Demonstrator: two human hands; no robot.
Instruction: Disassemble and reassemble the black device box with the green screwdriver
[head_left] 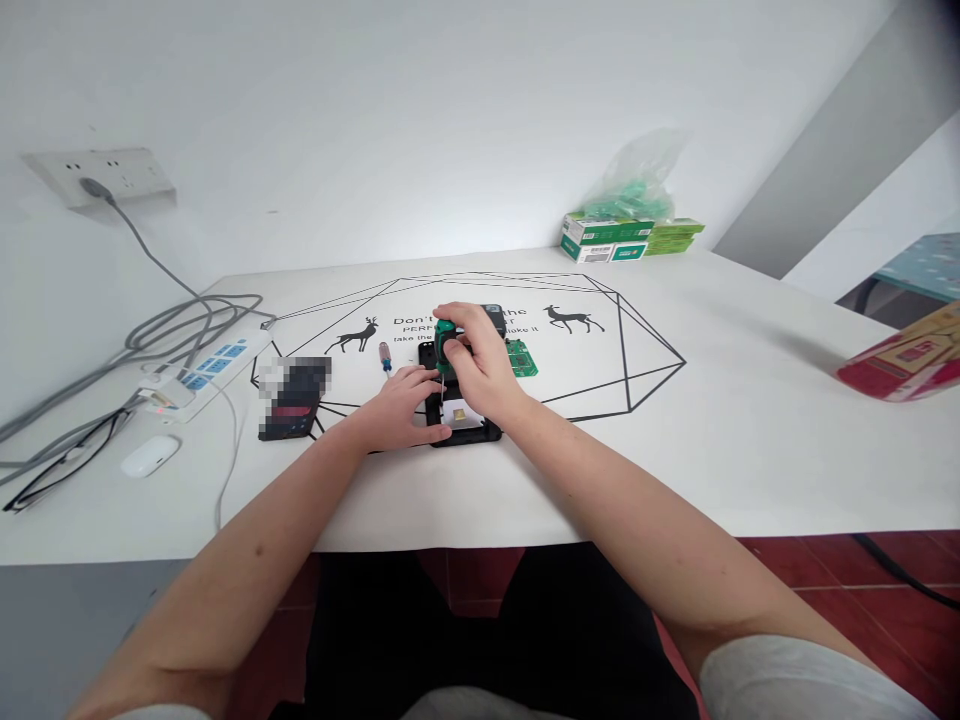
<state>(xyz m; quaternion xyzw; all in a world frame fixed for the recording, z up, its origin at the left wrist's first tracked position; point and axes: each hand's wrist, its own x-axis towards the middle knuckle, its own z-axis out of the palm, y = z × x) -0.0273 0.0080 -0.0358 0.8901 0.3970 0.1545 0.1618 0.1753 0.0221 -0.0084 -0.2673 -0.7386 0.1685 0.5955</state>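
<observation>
My right hand [478, 362] is wrapped round the green and black handle of a screwdriver [445, 340], which stands nearly upright. Its thin shaft points down into a black plastic housing [469, 437] lying on the table. Inside the housing lies a pale part with a small gold square [460, 414]. My left hand [403, 410] rests at the housing's left side, thumb along its lower part and fingers near the shaft; the fingers are apart. A green circuit board [523, 358] lies just right of my right hand. A second, smaller screwdriver [385, 358] lies to the left.
A phone [294, 400] lies left of my hands. Farther left are a power strip [217, 372] with grey cables, a white earbud case [150, 456] and glasses [67, 462]. Green boxes [609, 238] with a plastic bag stand by the wall. A red package [900, 360] sits at right.
</observation>
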